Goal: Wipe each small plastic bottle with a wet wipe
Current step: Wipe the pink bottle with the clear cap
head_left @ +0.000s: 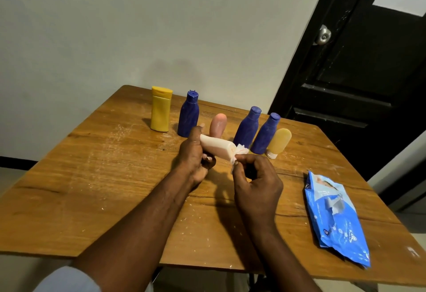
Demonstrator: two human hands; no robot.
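The left hand [193, 153] grips a pale pink bottle [216, 145] above the wooden table [92, 176], tilted rightward. The right hand [255, 181] pinches a wet wipe [239, 152] against the bottle's right end; other bottles stand just behind.

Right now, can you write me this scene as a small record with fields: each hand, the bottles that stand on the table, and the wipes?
left hand: grips pale pink bottle, tilted above the table
right hand: fingers pinch wet wipe against that bottle's lower end
standing: yellow bottle, three blue bottles, pink tube (base hidden)
standing cap down: yellow tube, beside the rightmost blue bottle
wipes pack: blue, lies flat on the table's right side
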